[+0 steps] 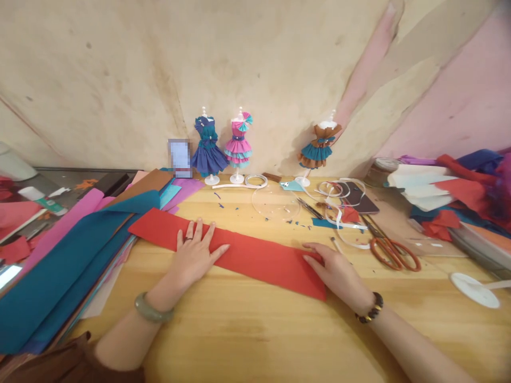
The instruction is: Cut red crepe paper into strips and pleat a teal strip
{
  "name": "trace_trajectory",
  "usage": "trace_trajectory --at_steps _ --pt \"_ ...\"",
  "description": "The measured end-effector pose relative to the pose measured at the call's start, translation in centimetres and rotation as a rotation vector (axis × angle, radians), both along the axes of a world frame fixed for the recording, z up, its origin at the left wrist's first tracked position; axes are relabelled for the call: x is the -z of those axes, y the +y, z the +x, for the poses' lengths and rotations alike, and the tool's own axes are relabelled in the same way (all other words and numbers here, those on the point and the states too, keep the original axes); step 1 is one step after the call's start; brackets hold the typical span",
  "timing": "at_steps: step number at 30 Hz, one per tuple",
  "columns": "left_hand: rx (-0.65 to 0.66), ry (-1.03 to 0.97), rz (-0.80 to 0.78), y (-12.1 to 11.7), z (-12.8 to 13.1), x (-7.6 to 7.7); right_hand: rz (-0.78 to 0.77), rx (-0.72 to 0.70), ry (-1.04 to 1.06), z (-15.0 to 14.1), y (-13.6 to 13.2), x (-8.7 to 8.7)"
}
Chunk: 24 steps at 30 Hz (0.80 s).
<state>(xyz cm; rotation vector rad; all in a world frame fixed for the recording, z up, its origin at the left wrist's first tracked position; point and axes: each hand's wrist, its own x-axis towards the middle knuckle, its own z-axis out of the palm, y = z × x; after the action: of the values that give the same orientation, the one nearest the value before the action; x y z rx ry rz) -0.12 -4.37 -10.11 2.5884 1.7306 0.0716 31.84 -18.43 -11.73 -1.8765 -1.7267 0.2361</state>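
Observation:
A long red strip of paper (255, 255) lies slantwise on the wooden table in front of me. My left hand (195, 247) rests flat on its left half, fingers spread, a ring on one of them. At the strip's right end is my right hand (333, 268), its thumb and forefinger stretched over the edge and slightly apart. The other fingers of that hand are mostly hidden. To the right of it lie orange-handled scissors (393, 252) and loose white ribbon (339, 218).
Long teal paper strips (67, 266) are piled on the left. Against the wall stand a blue dress form (209, 146), a pink one (238, 143) and a brown one (321, 146). A clear round dish (275, 206) sits mid-table. Crumpled coloured paper (459, 186) is heaped at right.

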Motion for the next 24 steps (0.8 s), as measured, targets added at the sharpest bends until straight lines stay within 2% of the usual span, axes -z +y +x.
trace_trajectory --at_steps 6,10,13,19,24 --pt "-0.016 -0.012 0.008 -0.1 -0.2 0.5 -0.002 0.031 -0.166 0.4 -0.1 -0.1" --pt "0.007 0.004 0.021 0.2 -0.5 0.0 -0.057 -0.048 -0.145 0.6 0.0 -0.2" --pt "0.089 0.023 0.067 1.5 -1.6 -0.6 -0.077 -0.067 -0.102 0.7 0.0 -0.5" --pt "0.182 0.007 0.140 4.5 -5.1 -1.9 -0.092 -0.122 -0.023 0.6 -0.3 -2.6" --pt "0.254 -0.029 0.081 5.0 -6.1 -2.3 -0.092 -0.211 0.060 1.0 -1.1 -4.4"
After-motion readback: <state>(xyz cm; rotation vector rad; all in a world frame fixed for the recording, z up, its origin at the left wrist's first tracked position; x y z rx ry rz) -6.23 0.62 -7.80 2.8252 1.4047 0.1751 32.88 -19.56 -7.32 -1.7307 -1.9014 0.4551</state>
